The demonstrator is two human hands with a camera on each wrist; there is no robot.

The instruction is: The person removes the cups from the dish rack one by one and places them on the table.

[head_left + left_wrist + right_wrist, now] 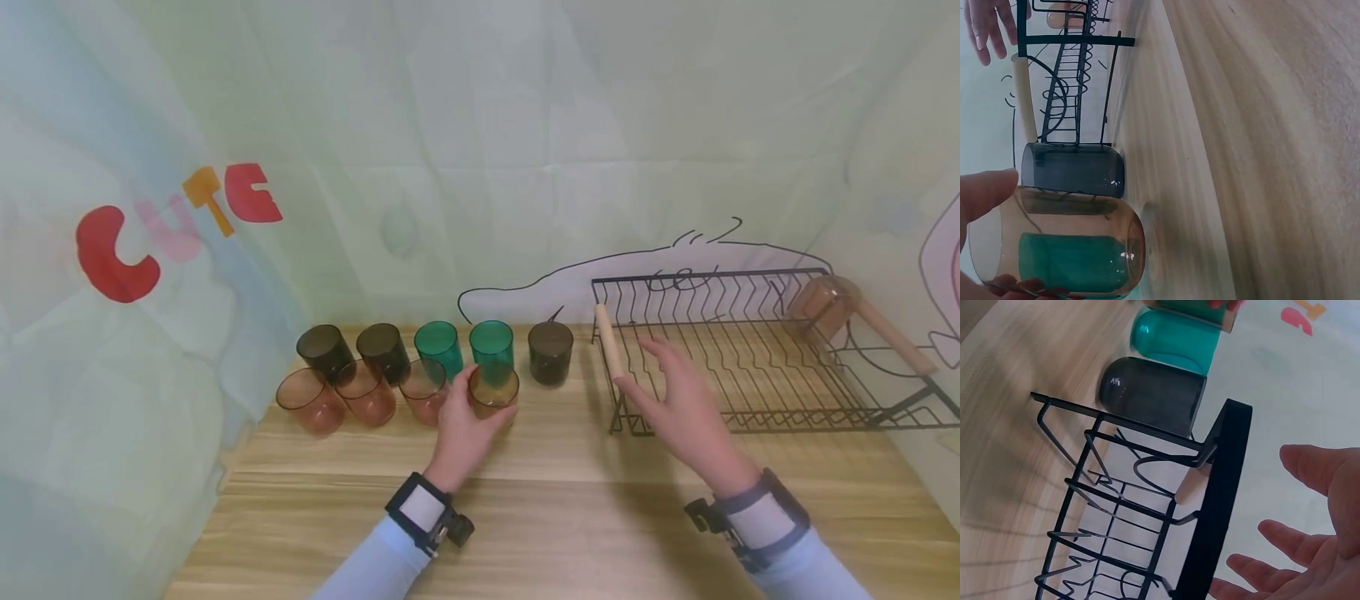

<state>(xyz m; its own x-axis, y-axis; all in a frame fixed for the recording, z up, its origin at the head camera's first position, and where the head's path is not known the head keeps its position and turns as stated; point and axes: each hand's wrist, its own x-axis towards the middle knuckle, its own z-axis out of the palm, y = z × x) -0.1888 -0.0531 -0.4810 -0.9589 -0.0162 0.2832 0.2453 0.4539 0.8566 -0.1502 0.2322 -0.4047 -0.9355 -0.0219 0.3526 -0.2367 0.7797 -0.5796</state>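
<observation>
My left hand (463, 435) grips a clear amber glass tumbler (493, 398) by its sides, thumb on the right. In the left wrist view that amber tumbler (1130, 220) appears close up, with green showing through it. Whether its base touches the table I cannot tell. Three pinkish tumblers (365, 404) stand to its left. Behind are two dark tumblers (322, 350) and two green ones (437, 346); a grey-brown tumbler (551, 354) stands right of these. My right hand (686, 417) is over the left end of a black wire dish rack (735, 358), fingers spread, holding nothing.
The rack has a light wooden handle (609, 342) at its left end and another wooden handle (892, 337) at its right. A pinkish-brown glass (822, 308) is at the rack's right end. A printed cloth (480, 167) hangs behind the wooden table (540, 525).
</observation>
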